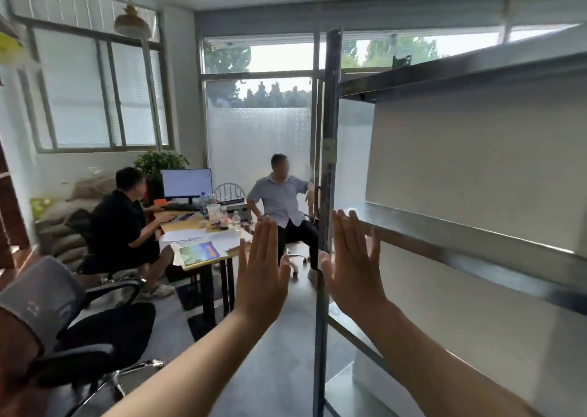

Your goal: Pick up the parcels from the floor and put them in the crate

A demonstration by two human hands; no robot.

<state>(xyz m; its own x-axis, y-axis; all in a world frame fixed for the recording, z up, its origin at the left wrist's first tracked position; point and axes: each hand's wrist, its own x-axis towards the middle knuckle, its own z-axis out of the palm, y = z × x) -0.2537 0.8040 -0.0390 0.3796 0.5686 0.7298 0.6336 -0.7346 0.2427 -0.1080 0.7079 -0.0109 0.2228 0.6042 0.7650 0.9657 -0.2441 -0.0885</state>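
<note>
My left hand [262, 267] and my right hand [354, 262] are raised in front of me at chest height. Their backs face me, the fingers are straight and pointing up, and neither holds anything. The two hands are a small gap apart. My right hand is just in front of the upright post of a metal shelf rack [328, 175]. No parcel and no crate appear in this view.
The metal rack's shelves [460, 235] fill the right side. A black office chair [95, 337] stands at the lower left. Ahead, two people sit at a wooden desk [193, 226] with a monitor [186, 183], papers and bottles. Grey floor [270, 353] stretches between chair and rack.
</note>
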